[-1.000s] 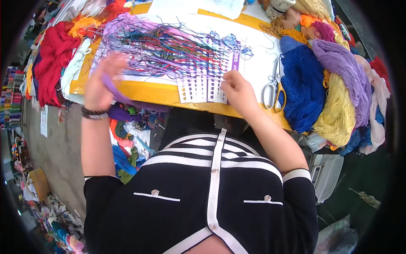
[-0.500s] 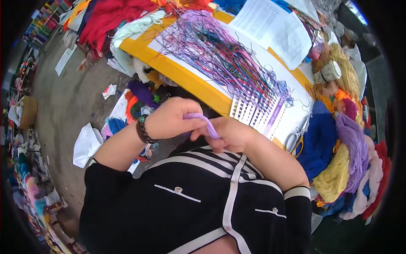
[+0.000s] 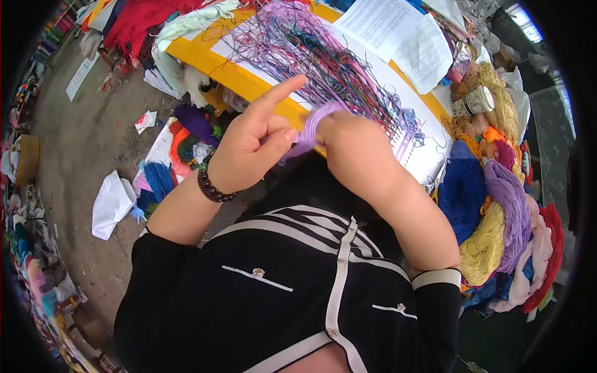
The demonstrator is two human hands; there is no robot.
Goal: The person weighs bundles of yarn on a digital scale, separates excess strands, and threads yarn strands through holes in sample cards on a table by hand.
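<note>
A loop of light purple thread [image 3: 311, 127] stretches between my two hands. My left hand [image 3: 252, 140], with a dark beaded bracelet at its wrist, grips one end of the loop between bent fingers and thumb, its index finger pointing up. Around the other end is my right hand [image 3: 357, 146], back up and fingers curled; its fingertips are mostly hidden. Behind the hands, a tangle of multicoloured threads [image 3: 317, 53] lies on the white, yellow-edged board [image 3: 208, 59]. Those threads run to white cards with holes [image 3: 403, 144], partly covered by my right hand.
Printed sheets [image 3: 398, 37] lie at the board's back edge. At the right are a jar [image 3: 474, 101], blue yarn [image 3: 461, 193], purple yarn [image 3: 509, 211] and yellow yarn [image 3: 485, 244]. Red yarn [image 3: 140, 28] sits at the back left. White paper [image 3: 113, 205] and yarn scraps lie on the floor.
From beside the board, both hands came together over my lap, then rose a little towards the board's edge. The purple loop is now wider, and my left index finger is extended. The view has turned.
</note>
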